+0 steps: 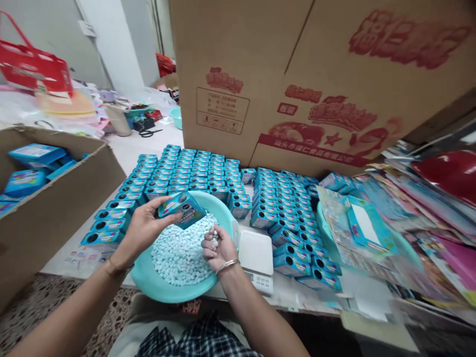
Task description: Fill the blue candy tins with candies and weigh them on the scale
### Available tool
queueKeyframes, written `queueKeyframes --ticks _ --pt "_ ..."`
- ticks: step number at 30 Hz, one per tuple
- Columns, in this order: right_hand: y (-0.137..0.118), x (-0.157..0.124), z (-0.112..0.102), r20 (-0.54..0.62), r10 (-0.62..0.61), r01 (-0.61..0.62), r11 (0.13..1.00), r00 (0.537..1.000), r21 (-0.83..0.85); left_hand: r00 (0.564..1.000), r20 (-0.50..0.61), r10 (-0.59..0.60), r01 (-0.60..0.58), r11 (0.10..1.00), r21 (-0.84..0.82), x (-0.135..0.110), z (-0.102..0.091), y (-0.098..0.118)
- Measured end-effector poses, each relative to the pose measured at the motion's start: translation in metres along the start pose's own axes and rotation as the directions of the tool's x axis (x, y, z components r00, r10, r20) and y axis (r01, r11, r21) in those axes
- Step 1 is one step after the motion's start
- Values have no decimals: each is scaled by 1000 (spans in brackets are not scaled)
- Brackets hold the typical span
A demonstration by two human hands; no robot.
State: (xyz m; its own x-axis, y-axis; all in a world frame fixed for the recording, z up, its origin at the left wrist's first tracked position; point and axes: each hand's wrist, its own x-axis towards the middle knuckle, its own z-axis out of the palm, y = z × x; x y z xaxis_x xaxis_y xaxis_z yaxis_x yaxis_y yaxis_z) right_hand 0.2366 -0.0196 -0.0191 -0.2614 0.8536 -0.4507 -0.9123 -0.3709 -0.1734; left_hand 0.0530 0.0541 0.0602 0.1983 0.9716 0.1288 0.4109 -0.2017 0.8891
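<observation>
My left hand (143, 229) grips a small blue box (183, 209), tilted over a turquoise basin (156, 285) full of pale blue tablets (178, 255). My right hand (215, 248), with a silver bangle on the wrist, is cupped shut on a few of the tablets just above the pile, right of the box. Rows of the same blue boxes (186, 171) with round holes on top stand behind the basin, and a second block of boxes (286, 208) stands to its right.
A white kitchen scale (257, 258) sits right of the basin. A big printed carton (316, 79) stands behind the rows. An open carton (55, 208) with blue boxes is at left. Another basin (409, 253) with printed sheets lies at right. Scissors (150, 132) and clutter lie far back.
</observation>
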Motion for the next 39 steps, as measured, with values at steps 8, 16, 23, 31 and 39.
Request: queueKeyframes --ticks 8,16,23,31,39 --pt "-100 -131 -58 107 -574 544 810 812 219 857 363 367 -419 905 76 9 124 62" --pt "-125 -178 -106 -59 -725 705 643 686 299 666 677 313 -631 720 288 -20 226 41" --pt "-138 -170 -91 -191 -684 705 639 704 308 782 535 320 -461 875 150 -9 168 46" --pt "-144 -139 -74 -149 -748 761 645 647 65 940 303 155 -223 953 206 -14 97 22" --pt "-143 -116 -53 -170 -818 802 574 550 -166 912 388 133 -195 973 124 -18 103 13"
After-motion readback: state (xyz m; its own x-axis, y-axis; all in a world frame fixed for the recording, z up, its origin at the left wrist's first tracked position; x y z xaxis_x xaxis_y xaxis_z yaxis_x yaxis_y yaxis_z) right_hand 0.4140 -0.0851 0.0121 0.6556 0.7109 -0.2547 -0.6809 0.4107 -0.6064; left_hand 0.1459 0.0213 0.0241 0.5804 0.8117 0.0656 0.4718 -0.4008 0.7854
